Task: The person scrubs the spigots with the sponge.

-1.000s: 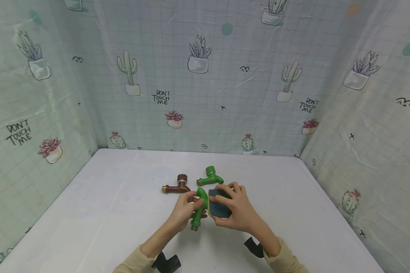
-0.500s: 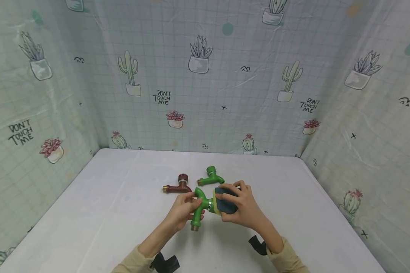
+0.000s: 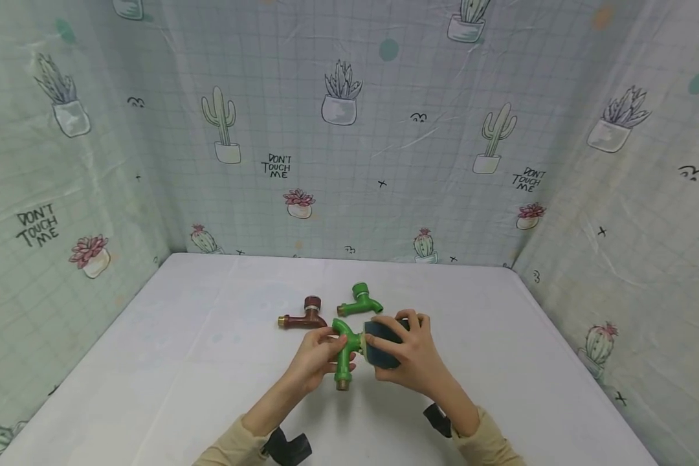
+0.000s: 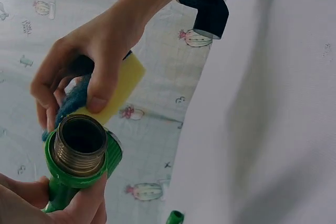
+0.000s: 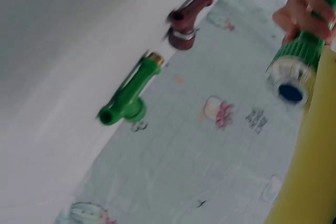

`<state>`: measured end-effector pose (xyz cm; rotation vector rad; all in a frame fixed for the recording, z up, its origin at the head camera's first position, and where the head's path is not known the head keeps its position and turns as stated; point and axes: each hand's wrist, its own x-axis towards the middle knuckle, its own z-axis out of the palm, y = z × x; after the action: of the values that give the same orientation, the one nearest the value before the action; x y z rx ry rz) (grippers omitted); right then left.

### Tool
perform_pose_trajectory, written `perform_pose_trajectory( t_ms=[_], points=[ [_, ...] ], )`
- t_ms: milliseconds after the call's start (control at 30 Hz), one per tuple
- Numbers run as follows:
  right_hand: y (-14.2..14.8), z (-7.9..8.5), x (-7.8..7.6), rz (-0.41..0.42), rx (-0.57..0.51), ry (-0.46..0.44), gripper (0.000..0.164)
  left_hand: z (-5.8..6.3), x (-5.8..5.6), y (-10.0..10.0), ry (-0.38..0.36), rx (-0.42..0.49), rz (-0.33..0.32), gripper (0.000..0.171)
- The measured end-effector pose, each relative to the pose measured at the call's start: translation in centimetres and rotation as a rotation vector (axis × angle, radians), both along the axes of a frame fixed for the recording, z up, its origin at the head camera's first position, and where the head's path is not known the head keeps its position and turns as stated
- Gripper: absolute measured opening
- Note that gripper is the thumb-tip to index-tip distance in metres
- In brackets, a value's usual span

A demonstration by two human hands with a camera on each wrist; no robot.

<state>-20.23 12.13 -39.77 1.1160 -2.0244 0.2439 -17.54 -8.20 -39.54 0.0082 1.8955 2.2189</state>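
Observation:
My left hand (image 3: 313, 361) grips a green tap (image 3: 343, 364) by its body, above the table, with its brass threaded end pointing toward me. That hollow threaded end fills the middle of the left wrist view. My right hand (image 3: 409, 355) holds a sponge (image 3: 380, 348) with a dark blue scouring side and a yellow foam side (image 4: 126, 88). In the head view the sponge sits right at the tap's handle end, partly covering it. From the right wrist view, the yellow foam (image 5: 311, 166) overlaps the edge of the tap's ribbed handle (image 5: 300, 51).
Beyond the hands, a second green tap (image 3: 361, 304) and a brown tap (image 3: 304, 321) with a brass end lie on the white table (image 3: 221, 349). Black wrist mounts (image 3: 290, 449) hang by both sleeves. A cactus-patterned cloth (image 3: 349, 168) encloses the table's back and sides.
The sponge has shifted right, from the tap's body to its handle end, and turned slightly. The held tap's threaded end has swung a little to the right. The other taps stay put.

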Motion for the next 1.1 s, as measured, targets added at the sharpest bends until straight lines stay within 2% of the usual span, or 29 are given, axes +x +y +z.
perform_pose_trajectory(
  t_ms=[167, 300, 500, 633, 767, 867, 1000, 1100],
  points=[
    [1.0, -0.2, -0.4, -0.007, -0.062, -0.003, 0.052, -0.4, 0.0, -0.5, -0.062, 0.078, 0.020, 0.044],
    [0.7, -0.2, -0.2, 0.066, -0.082, 0.066, 0.043, -0.6, -0.4, -0.7, -0.112, 0.152, 0.022, 0.047],
    [-0.1, -0.2, -0.1, 0.129, -0.040, 0.272, 0.028, -0.7, -0.7, -0.5, -0.229, 0.232, -0.102, 0.050],
    [0.3, -0.2, -0.7, 0.172, -0.115, 0.276, 0.026, -0.5, -0.7, -0.5, -0.276, 0.266, -0.154, 0.049],
    [0.6, -0.4, -1.4, 0.213, -0.199, 0.195, 0.027, -0.5, -0.6, -0.5, -0.284, 0.286, -0.171, 0.051],
    [0.7, -0.6, -1.9, 0.233, -0.276, 0.088, 0.028, -0.7, -0.5, -0.5, -0.278, 0.278, -0.164, 0.050],
    [0.7, -1.1, -1.8, 0.312, -0.412, -0.171, 0.030, -0.9, -0.2, -0.5, -0.216, 0.198, -0.129, 0.048],
    [0.5, -1.3, -1.5, 0.350, -0.484, -0.363, 0.042, -1.0, -0.1, -0.3, -0.138, 0.116, -0.093, 0.048]
  ],
)
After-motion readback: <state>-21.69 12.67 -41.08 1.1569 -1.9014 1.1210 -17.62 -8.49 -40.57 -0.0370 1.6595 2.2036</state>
